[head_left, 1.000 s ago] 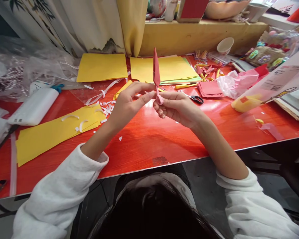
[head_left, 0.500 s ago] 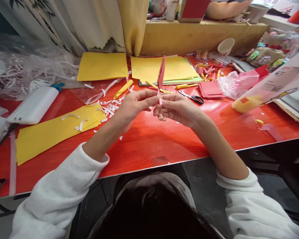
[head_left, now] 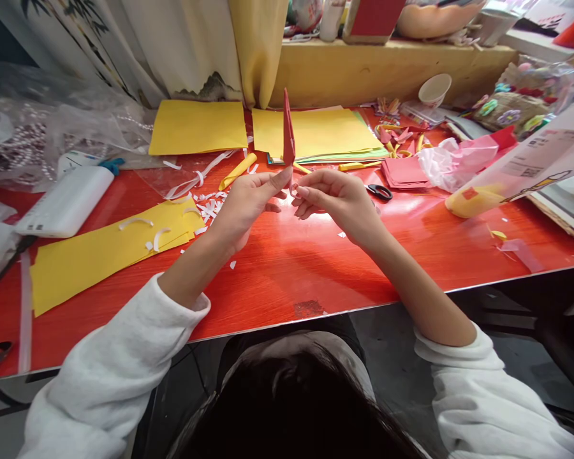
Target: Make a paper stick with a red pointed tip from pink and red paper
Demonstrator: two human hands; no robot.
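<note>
A folded piece of red paper [head_left: 288, 131] stands upright above the middle of the red table [head_left: 277, 280]. My left hand [head_left: 253, 204] pinches its lower end between thumb and fingers. My right hand [head_left: 339, 201] is closed at the paper's bottom tip, thumb against fingertips; a small pale pink bit shows there. Just behind my right hand lie scissors with black handles [head_left: 379, 192], their blades hidden. A stack of red paper squares [head_left: 405, 173] sits to the right of the scissors.
Yellow sheets [head_left: 198, 127] lie at the back and yellow strips [head_left: 100, 255] at the left. White paper scraps [head_left: 213, 209] are scattered near my left hand. A white power strip [head_left: 66, 201] is at far left. A clear plastic bag [head_left: 530, 153] leans at the right.
The folded red paper has moved left and now stands more upright. My fingers, close together before, have drawn slightly apart, and my right hand has turned at the paper's lower tip.
</note>
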